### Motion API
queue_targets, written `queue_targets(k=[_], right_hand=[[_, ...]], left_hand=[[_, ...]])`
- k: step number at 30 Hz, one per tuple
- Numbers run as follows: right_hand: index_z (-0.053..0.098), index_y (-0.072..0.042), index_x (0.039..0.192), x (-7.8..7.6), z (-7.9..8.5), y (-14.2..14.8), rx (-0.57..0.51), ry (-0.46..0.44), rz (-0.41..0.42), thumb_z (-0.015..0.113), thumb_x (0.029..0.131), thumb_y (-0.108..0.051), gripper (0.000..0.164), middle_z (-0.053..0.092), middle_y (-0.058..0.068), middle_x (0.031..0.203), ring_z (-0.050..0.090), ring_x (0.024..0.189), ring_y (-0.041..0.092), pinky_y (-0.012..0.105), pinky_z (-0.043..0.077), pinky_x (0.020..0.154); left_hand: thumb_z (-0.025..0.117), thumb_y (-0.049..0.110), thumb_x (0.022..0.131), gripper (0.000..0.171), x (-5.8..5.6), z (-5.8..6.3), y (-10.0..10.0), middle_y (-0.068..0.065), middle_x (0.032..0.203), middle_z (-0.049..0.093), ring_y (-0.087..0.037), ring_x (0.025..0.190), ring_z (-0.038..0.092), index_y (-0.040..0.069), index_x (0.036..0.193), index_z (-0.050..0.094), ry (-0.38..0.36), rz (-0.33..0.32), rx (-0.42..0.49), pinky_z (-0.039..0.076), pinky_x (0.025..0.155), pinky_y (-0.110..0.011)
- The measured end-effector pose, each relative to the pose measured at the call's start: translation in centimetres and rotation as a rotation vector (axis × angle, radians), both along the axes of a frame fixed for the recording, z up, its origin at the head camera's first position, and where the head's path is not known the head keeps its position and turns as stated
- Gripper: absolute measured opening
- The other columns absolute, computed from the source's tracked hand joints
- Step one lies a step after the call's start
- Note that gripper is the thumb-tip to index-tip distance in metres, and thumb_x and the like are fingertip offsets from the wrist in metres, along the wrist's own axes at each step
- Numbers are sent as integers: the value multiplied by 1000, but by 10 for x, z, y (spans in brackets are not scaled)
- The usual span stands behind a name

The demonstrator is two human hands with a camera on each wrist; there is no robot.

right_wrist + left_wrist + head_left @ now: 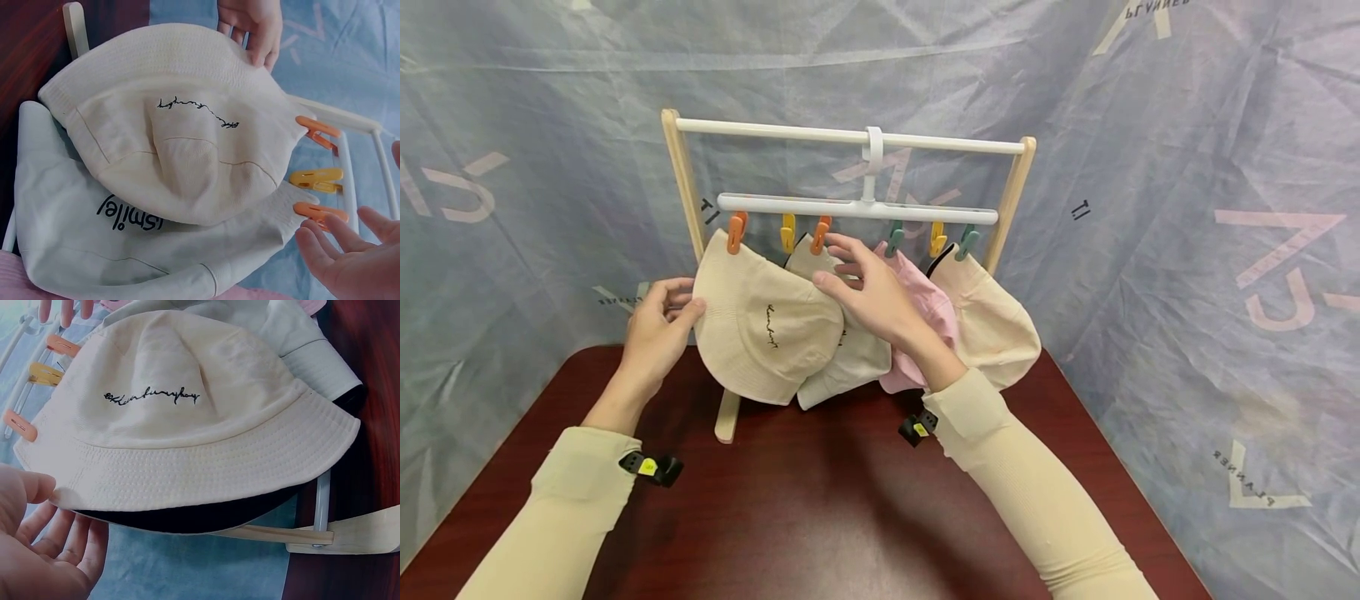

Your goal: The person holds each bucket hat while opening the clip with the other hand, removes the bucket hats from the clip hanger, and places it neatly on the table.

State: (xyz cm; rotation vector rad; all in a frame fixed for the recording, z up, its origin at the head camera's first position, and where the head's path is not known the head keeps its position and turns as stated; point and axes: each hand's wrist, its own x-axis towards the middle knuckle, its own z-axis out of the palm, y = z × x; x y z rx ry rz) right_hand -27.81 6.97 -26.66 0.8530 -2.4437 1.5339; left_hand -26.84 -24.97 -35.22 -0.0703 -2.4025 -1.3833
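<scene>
A cream bucket hat [775,321] with black script stitching hangs from the leftmost orange clip [737,232]. My left hand [658,329] pinches its brim edge, thumb on the outer face and fingers behind, as the left wrist view shows. My right hand [876,296] is beside the second orange clip [320,212], fingers loosely extended and holding nothing. That clip holds a pale grey bucket hat [144,244] with black lettering, partly covered by the cream one. Between the two orange clips is a yellow clip [787,233]; whether it grips fabric is unclear.
A white hanger [790,204] hooks over the rail of a wooden stand [681,179] on a dark red table [790,508]. Farther right hang a pink hat [917,283] and another cream hat [992,325]. Grey printed cloth [1150,250] surrounds the table.
</scene>
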Motion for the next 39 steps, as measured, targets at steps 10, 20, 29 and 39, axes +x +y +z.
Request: queue_targets(k=[10, 20, 29, 39], right_hand=[[43, -21, 162, 0, 5, -6, 12, -30, -1, 68, 104, -38, 65, 51, 10, 160, 52, 144, 33, 47, 47, 115], [46, -21, 160, -1, 9, -19, 24, -19, 32, 69, 104, -36, 63, 54, 12, 157, 56, 141, 32, 45, 48, 114], [45, -24, 160, -9, 18, -47, 104, 26, 85, 68, 105, -38, 62, 54, 6, 158, 55, 142, 23, 33, 44, 118], [40, -20, 163, -14, 25, -70, 171, 34, 89, 65, 106, -42, 66, 51, 3, 161, 51, 145, 18, 29, 42, 117]], left_hand=[[54, 40, 111, 53, -1, 1, 1, -14, 138, 60, -4, 106, 57, 10, 154, 51, 29, 21, 5, 46, 83, -18], [56, 37, 110, 51, 0, 0, 3, -6, 131, 61, 1, 100, 59, 9, 153, 52, 23, 11, 60, 48, 79, -14], [56, 37, 110, 53, 1, -2, 3, -1, 128, 60, 1, 100, 60, 9, 154, 51, 11, -6, 95, 50, 77, -14], [56, 37, 110, 53, 2, -3, 0, -1, 128, 59, 0, 101, 60, 9, 155, 50, 7, -19, 109, 53, 78, -14]])
